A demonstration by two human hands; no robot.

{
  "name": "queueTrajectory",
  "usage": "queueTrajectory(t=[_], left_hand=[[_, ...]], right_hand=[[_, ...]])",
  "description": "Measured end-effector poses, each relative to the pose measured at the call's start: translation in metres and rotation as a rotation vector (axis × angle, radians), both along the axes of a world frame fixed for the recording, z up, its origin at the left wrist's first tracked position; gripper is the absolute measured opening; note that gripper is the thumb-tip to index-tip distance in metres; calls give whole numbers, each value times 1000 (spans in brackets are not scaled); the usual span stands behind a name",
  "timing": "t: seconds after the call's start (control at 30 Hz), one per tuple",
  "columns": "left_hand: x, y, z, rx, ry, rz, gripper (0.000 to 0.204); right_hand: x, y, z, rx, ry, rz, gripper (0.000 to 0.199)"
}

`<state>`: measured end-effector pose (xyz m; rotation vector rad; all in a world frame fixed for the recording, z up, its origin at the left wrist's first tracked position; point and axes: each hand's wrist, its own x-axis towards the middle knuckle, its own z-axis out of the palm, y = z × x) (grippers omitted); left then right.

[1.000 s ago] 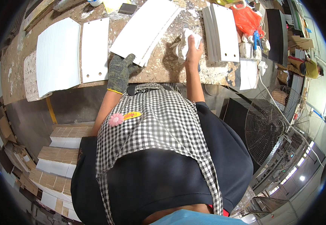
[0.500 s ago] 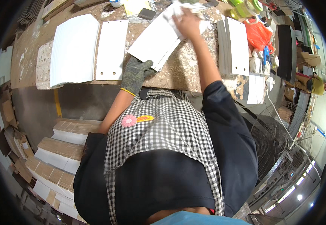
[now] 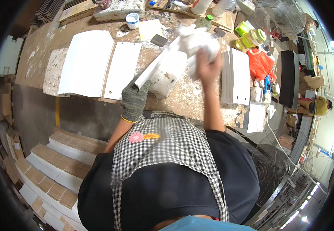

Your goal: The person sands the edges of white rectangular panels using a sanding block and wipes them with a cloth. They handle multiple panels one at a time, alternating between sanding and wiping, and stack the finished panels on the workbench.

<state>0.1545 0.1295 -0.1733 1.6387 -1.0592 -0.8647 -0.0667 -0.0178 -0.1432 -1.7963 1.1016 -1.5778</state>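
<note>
My left hand (image 3: 135, 101), in a grey knitted glove, is closed on the near end of a white panel (image 3: 154, 68). The panel is tilted up, so mostly its long narrow edge shows. Behind it a paint-stained block (image 3: 166, 81) with a white top rests on the bench. My bare right hand (image 3: 208, 66) is smeared by motion at the panel's right, closed on a bunched white cloth (image 3: 198, 41). The cloth is blurred too and hides the panel's far end.
A stack of white panels (image 3: 85, 63) and a panel with holes (image 3: 123, 70) lie left on the bench (image 3: 34, 71). More white panels (image 3: 240, 79) stand at right, beside a red plastic bag (image 3: 260, 64) and a yellow-green bottle (image 3: 247, 41). A white tape roll (image 3: 132, 20) sits at the back.
The panel has gone from lying nearly flat to tilted up, baring the block. My right hand has come nearer and to the right with the cloth. The whole view has shifted downward.
</note>
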Motion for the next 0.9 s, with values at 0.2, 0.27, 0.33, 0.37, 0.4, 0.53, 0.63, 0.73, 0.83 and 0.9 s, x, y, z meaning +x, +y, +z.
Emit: queueTrajectory(t=[0.2,0.27,0.33,0.37,0.4,0.53,0.63,0.73,0.83,0.9], left_hand=[[-7,3,-10,26,-165,-75,47],[-6,8,-12,-33,-95,-161,48],[-4,9,-14,-86,-270,-230,45],[-3,9,-15,-119,-358,-264,43],[-1,9,-18,-266,-495,-305,45],[6,2,-41,-473,-999,-488,59],[6,2,-66,-479,-1102,-646,56],[-2,5,-88,-602,-1092,-635,52],[-8,7,-97,-275,-907,-654,48],[-7,7,-93,-479,-933,-621,48]], right_hand=[[56,23,-53,-61,566,99,50],[16,-49,-73,200,399,-105,60],[-42,-120,-87,367,258,-140,42],[-67,-140,-95,428,310,-202,43],[-89,-152,-101,557,330,-333,48],[-128,-133,-89,517,-873,131,47],[-78,-65,-61,695,-908,665,48],[4,12,-57,851,568,326,52],[38,37,-77,-120,1103,324,49],[31,-12,-100,269,1025,203,47]])
